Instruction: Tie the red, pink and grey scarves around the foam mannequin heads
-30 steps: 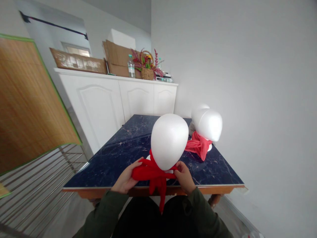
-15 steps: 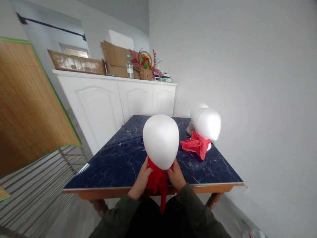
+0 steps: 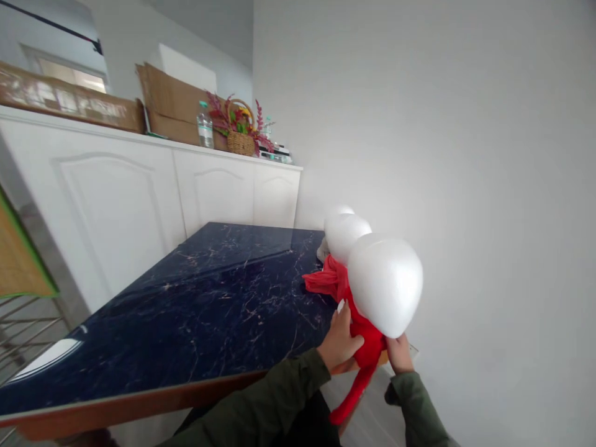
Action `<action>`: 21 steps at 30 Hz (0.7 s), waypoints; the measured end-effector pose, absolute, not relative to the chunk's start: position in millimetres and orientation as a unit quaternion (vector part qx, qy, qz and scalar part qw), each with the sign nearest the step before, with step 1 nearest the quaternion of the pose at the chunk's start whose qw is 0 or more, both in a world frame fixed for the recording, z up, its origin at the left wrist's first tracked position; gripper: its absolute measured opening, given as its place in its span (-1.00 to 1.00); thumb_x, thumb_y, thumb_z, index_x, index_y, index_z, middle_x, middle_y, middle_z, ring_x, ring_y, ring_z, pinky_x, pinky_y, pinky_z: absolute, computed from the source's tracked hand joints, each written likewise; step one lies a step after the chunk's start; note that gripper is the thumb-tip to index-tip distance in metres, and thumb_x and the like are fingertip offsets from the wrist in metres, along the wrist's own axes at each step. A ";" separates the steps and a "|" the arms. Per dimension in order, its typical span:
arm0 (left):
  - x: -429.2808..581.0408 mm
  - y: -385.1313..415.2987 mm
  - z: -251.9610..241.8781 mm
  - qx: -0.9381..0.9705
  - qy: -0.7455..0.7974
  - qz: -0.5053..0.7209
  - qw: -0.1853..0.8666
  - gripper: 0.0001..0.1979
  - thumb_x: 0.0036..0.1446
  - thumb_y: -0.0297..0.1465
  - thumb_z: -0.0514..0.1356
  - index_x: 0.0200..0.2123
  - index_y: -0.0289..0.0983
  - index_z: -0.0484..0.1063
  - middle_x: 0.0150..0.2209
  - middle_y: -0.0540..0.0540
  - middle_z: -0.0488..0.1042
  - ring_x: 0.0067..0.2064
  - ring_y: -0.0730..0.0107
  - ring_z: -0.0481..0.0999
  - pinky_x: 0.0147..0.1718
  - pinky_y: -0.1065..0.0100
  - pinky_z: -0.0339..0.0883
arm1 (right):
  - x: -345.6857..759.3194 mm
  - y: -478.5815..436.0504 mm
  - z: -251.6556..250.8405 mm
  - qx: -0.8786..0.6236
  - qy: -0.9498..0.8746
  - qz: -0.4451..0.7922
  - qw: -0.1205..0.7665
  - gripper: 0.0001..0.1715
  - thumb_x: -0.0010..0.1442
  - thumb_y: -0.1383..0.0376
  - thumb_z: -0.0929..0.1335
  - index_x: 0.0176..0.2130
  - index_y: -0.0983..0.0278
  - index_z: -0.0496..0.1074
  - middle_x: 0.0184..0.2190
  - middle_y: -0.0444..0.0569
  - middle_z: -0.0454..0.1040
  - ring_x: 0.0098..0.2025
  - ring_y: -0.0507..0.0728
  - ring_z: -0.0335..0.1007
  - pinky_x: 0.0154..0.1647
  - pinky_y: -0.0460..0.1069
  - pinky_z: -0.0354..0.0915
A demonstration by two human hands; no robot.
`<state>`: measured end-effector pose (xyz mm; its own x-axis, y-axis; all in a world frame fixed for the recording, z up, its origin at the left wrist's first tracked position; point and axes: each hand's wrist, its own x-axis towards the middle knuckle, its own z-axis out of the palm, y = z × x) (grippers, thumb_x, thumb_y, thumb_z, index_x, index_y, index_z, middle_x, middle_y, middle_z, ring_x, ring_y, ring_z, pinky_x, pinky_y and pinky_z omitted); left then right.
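A smooth white mannequin head (image 3: 385,282) with a red scarf (image 3: 370,343) round its neck is held at the table's right front corner. My left hand (image 3: 341,338) is closed on the neck area through the scarf, thumb lying over the cloth. On the other side my right hand (image 3: 399,354) grips beneath the chin, its fingers partly hidden. One scarf end hangs below the table edge. Just behind stands a second white mannequin head (image 3: 345,236) with a lighter red scarf (image 3: 326,279), partly covered by the held one.
Another white head (image 3: 339,211) shows at the back, beside the wall. The dark blue marbled table (image 3: 209,310) spreads to my left. Behind it a white cabinet (image 3: 112,192) carries a cardboard box (image 3: 179,102), a water bottle (image 3: 204,127) and a flower basket (image 3: 241,143).
Both hands have carried the scarfed mannequin head from the table's front middle to the right, close to the other heads. My view has turned right too.
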<state>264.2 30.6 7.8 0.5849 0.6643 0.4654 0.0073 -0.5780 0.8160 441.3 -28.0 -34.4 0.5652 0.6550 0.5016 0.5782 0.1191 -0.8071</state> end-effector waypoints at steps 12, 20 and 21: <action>276.3 49.4 -25.7 0.823 0.255 0.353 0.365 -0.21 -0.10 -0.43 0.13 0.23 -0.41 -0.09 0.25 -0.29 0.00 0.25 0.10 -0.02 0.21 0.06 -0.14 | 469.2 -22.5 -47.9 -0.713 -0.476 0.080 0.508 -0.58 0.00 0.18 0.21 -0.18 0.35 0.36 -0.28 0.07 0.49 -0.15 0.22 0.38 -0.07 0.10 0.26; 144.8 32.0 -39.1 0.849 0.356 0.292 0.259 -0.55 0.04 -0.38 0.10 0.05 -0.24 0.27 0.08 -0.16 0.32 0.11 0.23 0.29 0.12 0.13 0.15 | 408.5 -85.2 -80.8 -0.682 -0.443 -0.112 0.571 -0.52 0.07 0.11 0.29 -0.06 0.34 0.30 -0.11 0.17 0.37 -0.10 0.26 0.33 -0.12 0.15 0.28; 127.2 35.6 -37.8 0.847 0.375 0.288 0.243 -0.60 0.07 -0.37 0.09 0.01 -0.24 0.30 0.04 -0.15 0.37 0.07 0.26 0.33 0.09 0.15 0.19 | 388.4 -85.0 -78.4 -0.665 -0.485 -0.114 0.556 -0.63 0.08 0.15 0.29 -0.15 0.31 0.34 -0.20 0.12 0.41 -0.18 0.22 0.36 -0.18 0.12 0.30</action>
